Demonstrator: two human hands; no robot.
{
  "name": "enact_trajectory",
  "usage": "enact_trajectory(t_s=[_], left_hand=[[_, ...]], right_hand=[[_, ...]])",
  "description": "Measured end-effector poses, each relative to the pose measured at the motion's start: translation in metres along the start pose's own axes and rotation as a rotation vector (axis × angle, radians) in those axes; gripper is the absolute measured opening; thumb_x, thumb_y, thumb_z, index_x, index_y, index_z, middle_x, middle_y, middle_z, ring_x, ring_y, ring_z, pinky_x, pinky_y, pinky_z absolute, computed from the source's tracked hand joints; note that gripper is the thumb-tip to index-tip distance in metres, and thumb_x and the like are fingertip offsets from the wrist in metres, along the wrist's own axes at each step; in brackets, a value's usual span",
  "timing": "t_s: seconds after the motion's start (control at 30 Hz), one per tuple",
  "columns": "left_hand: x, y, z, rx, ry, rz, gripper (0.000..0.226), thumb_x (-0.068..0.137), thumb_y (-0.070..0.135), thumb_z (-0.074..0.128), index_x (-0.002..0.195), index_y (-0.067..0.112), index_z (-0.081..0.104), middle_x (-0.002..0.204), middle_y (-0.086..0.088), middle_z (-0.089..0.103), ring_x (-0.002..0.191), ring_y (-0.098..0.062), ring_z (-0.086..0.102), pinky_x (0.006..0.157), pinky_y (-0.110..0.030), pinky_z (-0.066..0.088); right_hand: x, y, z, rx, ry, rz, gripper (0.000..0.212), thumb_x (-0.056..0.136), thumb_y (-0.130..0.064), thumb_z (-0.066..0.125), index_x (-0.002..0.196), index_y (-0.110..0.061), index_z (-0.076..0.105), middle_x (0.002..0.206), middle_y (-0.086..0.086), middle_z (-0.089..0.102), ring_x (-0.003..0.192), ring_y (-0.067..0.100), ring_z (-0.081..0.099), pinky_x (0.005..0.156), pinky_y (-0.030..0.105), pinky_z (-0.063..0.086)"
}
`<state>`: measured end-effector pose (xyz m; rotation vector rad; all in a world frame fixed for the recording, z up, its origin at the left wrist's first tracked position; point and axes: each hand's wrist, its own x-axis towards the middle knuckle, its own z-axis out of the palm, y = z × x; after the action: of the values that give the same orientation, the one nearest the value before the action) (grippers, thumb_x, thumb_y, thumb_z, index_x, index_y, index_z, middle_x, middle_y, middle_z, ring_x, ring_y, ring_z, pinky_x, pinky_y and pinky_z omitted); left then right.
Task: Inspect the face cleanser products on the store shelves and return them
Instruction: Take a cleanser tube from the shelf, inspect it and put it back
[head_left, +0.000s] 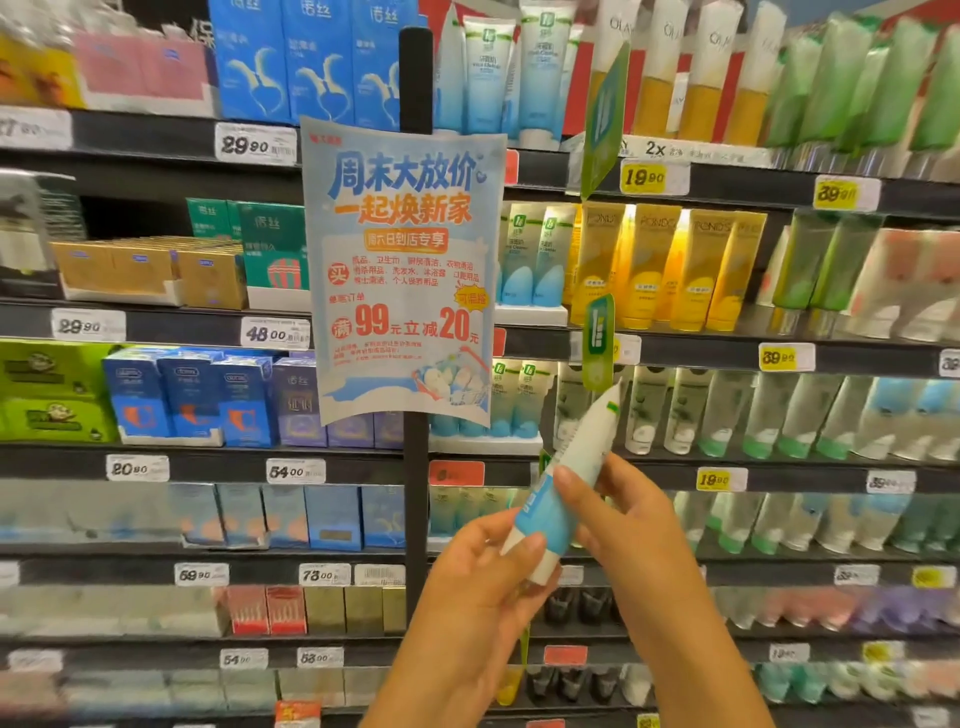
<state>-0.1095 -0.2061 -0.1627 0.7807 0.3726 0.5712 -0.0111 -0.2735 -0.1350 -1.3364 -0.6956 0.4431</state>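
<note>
In front of the store shelves (727, 358), both hands hold a white-and-blue face cleanser tube (561, 488) tilted, cap end down. The left hand (478, 587) pinches its cap end; the right hand (623, 525) wraps fingers around its middle, near a promotional poster (402, 270).

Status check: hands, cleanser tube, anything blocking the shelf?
Left hand and right hand both grip the cleanser tube, tilted, cap end down. Tube is off the shelf, not yet returned. Hanging promo poster overlaps shelf rows up and left of the tube.
</note>
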Motion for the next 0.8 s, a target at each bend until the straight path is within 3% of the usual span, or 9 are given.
enact_trajectory(t_s=[0.13,0.27,0.37,0.57,0.8], left_hand=[[-0.002,-0.002,0.001,-0.049,-0.017,-0.019,0.045,0.064,0.008,0.069,0.107,-0.003,0.062,0.098,-0.016,0.072,0.086,-0.021,0.071,0.073,-0.028,0.059],[-0.006,-0.001,0.006,-0.163,-0.043,-0.069,0.025,0.070,0.010,0.064,0.088,-0.004,0.073,0.094,-0.021,0.072,0.081,-0.024,0.072,0.069,-0.032,0.060],[-0.010,0.003,0.007,-0.254,-0.007,-0.086,0.023,0.072,0.009,0.061,0.081,-0.008,0.073,0.091,-0.026,0.071,0.075,-0.029,0.072,0.066,-0.040,0.060],[-0.011,0.005,0.005,-0.263,0.067,-0.047,0.022,0.084,0.003,0.053,0.099,-0.011,0.061,0.093,-0.028,0.070,0.076,-0.033,0.071,0.069,-0.045,0.058],[-0.014,0.010,-0.001,-0.159,0.072,-0.012,0.036,0.066,0.006,0.062,0.100,-0.007,0.063,0.091,-0.023,0.072,0.074,-0.027,0.072,0.068,-0.036,0.059]], right_hand=[[0.000,0.003,-0.003,0.108,-0.043,0.016,0.042,0.075,-0.030,0.065,0.114,-0.015,0.063,0.105,0.001,0.071,0.102,0.018,0.066,0.089,0.037,0.053],[0.001,0.005,-0.002,0.227,-0.090,0.009,0.051,0.072,-0.031,0.062,0.120,-0.013,0.061,0.108,0.003,0.071,0.104,0.021,0.066,0.089,0.039,0.053],[0.001,0.007,0.000,0.280,-0.122,0.010,0.050,0.074,-0.027,0.060,0.122,-0.013,0.059,0.108,0.002,0.071,0.102,0.019,0.067,0.085,0.035,0.056],[0.004,0.008,0.006,0.315,-0.181,0.043,0.047,0.076,-0.022,0.059,0.122,-0.011,0.058,0.111,0.005,0.070,0.105,0.020,0.066,0.086,0.035,0.054],[0.006,0.010,0.011,0.345,-0.138,0.060,0.046,0.069,-0.022,0.066,0.112,-0.008,0.063,0.101,0.004,0.073,0.093,0.016,0.070,0.071,0.023,0.056]])
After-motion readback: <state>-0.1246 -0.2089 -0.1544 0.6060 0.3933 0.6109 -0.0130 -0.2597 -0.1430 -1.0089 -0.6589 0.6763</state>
